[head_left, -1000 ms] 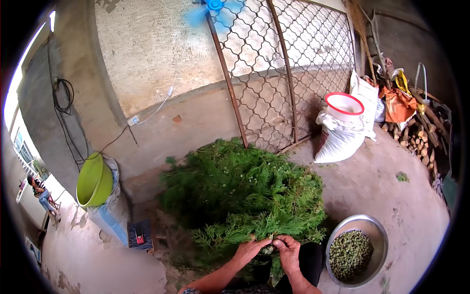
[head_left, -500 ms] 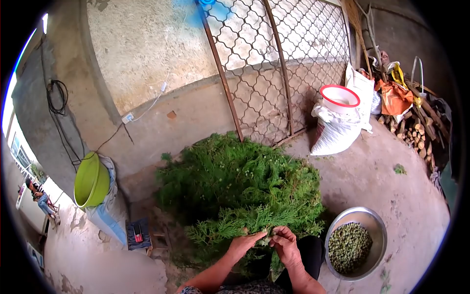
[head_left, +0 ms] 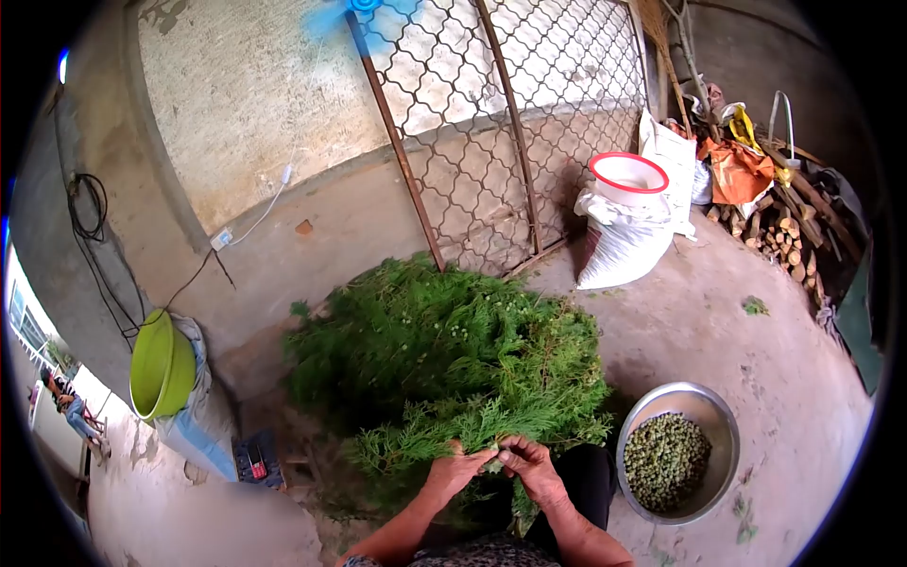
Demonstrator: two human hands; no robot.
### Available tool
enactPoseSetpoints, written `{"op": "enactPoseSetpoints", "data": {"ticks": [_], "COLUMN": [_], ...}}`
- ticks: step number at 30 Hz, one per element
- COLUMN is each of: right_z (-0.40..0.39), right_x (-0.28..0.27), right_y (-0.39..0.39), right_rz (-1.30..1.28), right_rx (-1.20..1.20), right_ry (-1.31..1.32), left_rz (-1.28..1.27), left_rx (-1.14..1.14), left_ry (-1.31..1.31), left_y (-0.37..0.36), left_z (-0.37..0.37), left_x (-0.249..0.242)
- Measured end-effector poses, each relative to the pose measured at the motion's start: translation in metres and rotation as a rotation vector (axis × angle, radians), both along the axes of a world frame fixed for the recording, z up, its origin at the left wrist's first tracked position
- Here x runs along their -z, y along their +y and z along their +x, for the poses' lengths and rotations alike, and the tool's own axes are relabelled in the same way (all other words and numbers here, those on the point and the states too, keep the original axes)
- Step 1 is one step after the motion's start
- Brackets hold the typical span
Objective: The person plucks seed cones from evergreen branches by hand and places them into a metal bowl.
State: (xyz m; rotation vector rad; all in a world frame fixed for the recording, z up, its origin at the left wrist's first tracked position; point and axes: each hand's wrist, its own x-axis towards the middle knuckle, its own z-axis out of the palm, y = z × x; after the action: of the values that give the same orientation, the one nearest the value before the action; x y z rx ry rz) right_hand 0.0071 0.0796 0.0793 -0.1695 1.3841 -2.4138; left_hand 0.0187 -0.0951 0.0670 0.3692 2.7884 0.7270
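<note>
My left hand (head_left: 457, 471) is closed on a leafy green conifer branch (head_left: 453, 423) at the near edge of a large pile of cut conifer branches (head_left: 416, 326). Against its fingertips, my right hand (head_left: 532, 470) is pinched at the branch's stem; whatever is between its fingers is too small to make out. To the right, a metal bowl (head_left: 726, 423) stands on the floor, partly filled with small round green cones (head_left: 666, 461). Similar pale cones dot the foliage of the pile.
At left, a green basin (head_left: 162, 369) leans on a sack (head_left: 203, 425), near a red phone-like object (head_left: 257, 467). Behind the pile stands a metal lattice (head_left: 472, 170). A white sack (head_left: 624, 246) bears a red-rimmed basin (head_left: 628, 174); firewood (head_left: 784, 241) lies far right. A person (head_left: 71, 406) sits far left.
My right hand has moved in toward my left, and their fingertips now meet at the branch. The head view has turned slightly, shifting the scene left.
</note>
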Motion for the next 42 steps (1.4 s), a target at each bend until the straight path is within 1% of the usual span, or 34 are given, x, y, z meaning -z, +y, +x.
{"op": "enactPoseSetpoints", "data": {"ticks": [3,4,6,7,9,10,11,12,13,15,16,18,20,21,23,24,26,27,29,30,32,33,35,36,38,40,42], "right_z": [-0.002,-0.002,-0.003,-0.002,-0.002,-0.003,-0.003,-0.002,-0.002,-0.003,-0.003,-0.001,-0.001,-0.001,-0.001,-0.002,-0.002,-0.001,-0.001,0.0,0.001,0.0,0.0,0.0,0.001,0.002,0.002], "right_x": [0.007,0.01,0.008,0.008,0.008,0.008,0.007,0.005,0.004,0.008,0.009,0.002,0.001,0.002,0.002,0.002,0.002,0.002,0.001,-0.002,-0.001,0.001,0.001,-0.001,-0.006,-0.009,-0.001], "right_y": [0.002,0.002,0.002,0.002,0.002,0.003,0.004,0.006,0.007,0.009,0.009,0.011,0.011,0.01,0.01,0.011,0.011,0.011,0.011,0.011,0.011,0.011,0.011,0.01,0.01,0.009,0.007], "right_rz": [-0.064,-0.095,-0.088,-0.081,-0.059,-0.038,-0.038,0.02,0.078,0.117,0.156,0.15,0.144,0.163,0.183,0.178,0.173,0.187,0.201,0.201,0.199,0.206,0.213,0.208,0.203,0.216,0.235], "right_rx": [-0.028,-0.003,0.004,0.009,0.016,0.024,0.024,-0.003,-0.029,-0.062,-0.095,-0.135,-0.174,-0.151,-0.127,-0.119,-0.111,-0.103,-0.096,-0.094,-0.09,-0.099,-0.107,-0.093,-0.081,-0.019,-0.028], "right_ry": [-0.049,-0.154,-0.13,-0.107,-0.085,-0.056,-0.057,-0.103,-0.148,-0.144,-0.138,-0.16,-0.182,-0.199,-0.216,-0.197,-0.178,-0.151,-0.124,-0.114,-0.107,-0.082,-0.058,-0.023,0.012,0.047,0.065], "left_rz": [0.183,0.245,0.305,0.399,0.492,0.201,0.048,-0.106,-0.208,-0.308,-0.164,-0.02,0.379,0.379,0.535,0.534,0.324,0.323,0.151,0.149,0.181,0.181,0.152,0.151,0.309,0.275,0.247], "left_rx": [-0.112,-0.151,-0.195,-0.233,-0.273,-0.043,0.088,0.192,0.181,0.169,0.077,-0.015,-0.249,-0.249,-0.25,-0.249,-0.322,-0.323,-0.214,-0.213,-0.31,-0.309,-0.413,-0.412,-0.353,-0.382,-0.356], "left_ry": [-0.045,-0.059,-0.08,-0.03,0.019,0.443,0.633,0.85,0.771,0.691,0.615,0.537,0.085,0.084,0.2,0.199,0.045,0.044,0.109,0.107,-0.122,-0.123,-0.188,-0.189,-0.019,-0.039,0.012], "left_y": [0.004,0.004,0.002,-0.002,-0.007,-0.009,-0.01,-0.011,-0.006,-0.001,0.001,0.004,0.006,0.01,0.019,0.02,0.02,0.017,0.009,0.006,0.006,0.006,0.008,0.009,0.012,0.003,0.0], "left_z": [0.003,0.003,0.003,0.001,-0.004,-0.005,-0.004,-0.002,0.003,0.007,0.007,0.005,-0.001,0.0,0.006,0.007,0.007,0.005,0.002,0.002,0.005,0.006,0.009,0.012,0.017,0.014,0.012], "left_x": [-0.009,-0.011,0.0,0.023,0.043,0.041,0.039,0.035,0.013,-0.004,-0.005,-0.009,-0.014,-0.021,-0.039,-0.045,-0.052,-0.047,-0.036,-0.034,-0.042,-0.045,-0.051,-0.057,-0.066,-0.041,-0.029]}}
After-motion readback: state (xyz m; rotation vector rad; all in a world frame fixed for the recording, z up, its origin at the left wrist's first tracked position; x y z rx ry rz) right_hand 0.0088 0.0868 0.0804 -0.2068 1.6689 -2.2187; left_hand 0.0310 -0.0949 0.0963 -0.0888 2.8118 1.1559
